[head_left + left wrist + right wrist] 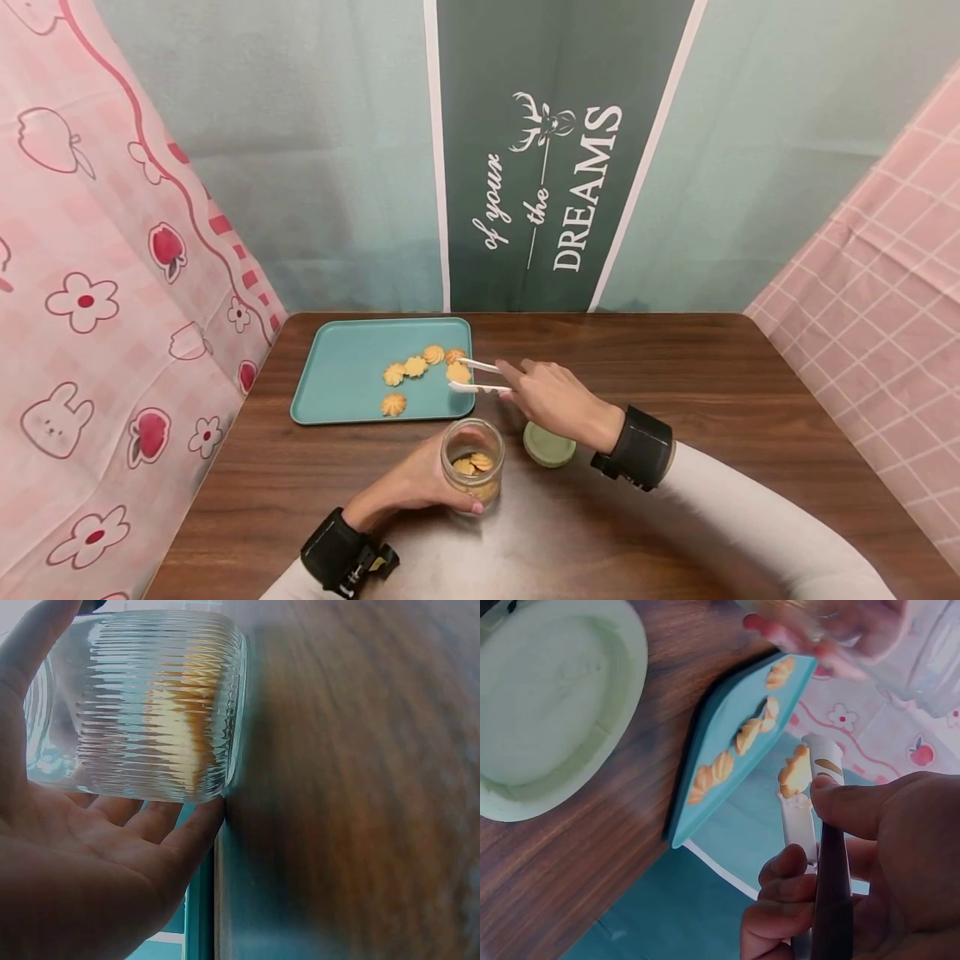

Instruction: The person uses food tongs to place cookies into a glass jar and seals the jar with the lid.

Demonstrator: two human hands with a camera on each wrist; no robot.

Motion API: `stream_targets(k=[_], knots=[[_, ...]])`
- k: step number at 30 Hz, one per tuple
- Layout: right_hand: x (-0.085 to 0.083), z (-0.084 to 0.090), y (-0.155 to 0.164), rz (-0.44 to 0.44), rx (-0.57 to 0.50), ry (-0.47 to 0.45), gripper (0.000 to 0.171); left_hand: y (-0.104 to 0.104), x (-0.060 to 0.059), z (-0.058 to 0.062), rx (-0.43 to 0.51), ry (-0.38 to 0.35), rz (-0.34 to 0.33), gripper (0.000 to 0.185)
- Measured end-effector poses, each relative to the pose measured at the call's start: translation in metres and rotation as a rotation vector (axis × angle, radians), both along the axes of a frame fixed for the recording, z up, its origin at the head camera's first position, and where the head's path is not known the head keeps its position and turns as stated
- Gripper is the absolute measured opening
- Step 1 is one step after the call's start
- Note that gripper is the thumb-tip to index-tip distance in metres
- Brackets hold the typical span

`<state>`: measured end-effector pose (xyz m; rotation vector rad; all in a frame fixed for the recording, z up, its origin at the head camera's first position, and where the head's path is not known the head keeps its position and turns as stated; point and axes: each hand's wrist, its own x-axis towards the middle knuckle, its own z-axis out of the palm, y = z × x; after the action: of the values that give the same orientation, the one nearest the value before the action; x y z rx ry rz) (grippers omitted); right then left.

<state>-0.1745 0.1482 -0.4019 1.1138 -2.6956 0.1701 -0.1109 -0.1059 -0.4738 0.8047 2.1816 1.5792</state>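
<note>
My left hand (423,475) grips a ribbed clear glass jar (161,705) that stands on the table, its mouth uncovered. Several cookies (474,465) lie in the jar's lower part. With my right hand (558,396) I hold a pair of tongs (830,877) with white tips, thumb on one arm and fingers curled about the other. Between the tips is a pale piped cookie (798,771), apparently raised above the tray's right edge. More cookies (415,367) rest on the teal tray (337,375), mostly in its right half.
A pale green round lid (549,446) lies on the wooden table (675,358), right of the jar and beneath my right forearm. Fabric with flowers and fruit (82,300) hangs at the left, a green curtain (345,167) behind, and pink checked cloth (885,267) at the right.
</note>
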Motion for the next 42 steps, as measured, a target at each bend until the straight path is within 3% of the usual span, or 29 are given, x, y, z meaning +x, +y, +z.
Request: stream_targets(k=[8,28,42], knots=[[0.012,0.008,0.008,0.033,-0.035,0.056,0.047,0.0,-0.001,0.0,0.019,-0.006,-0.01,0.09],[0.042,0.034,0.024,0.056,-0.052,0.071,0.05,-0.002,0.001,0.0,0.015,-0.01,-0.011,0.091],[0.062,0.044,0.033,0.046,-0.063,0.051,0.05,0.0,0.0,-0.002,0.057,-0.012,-0.034,0.086]])
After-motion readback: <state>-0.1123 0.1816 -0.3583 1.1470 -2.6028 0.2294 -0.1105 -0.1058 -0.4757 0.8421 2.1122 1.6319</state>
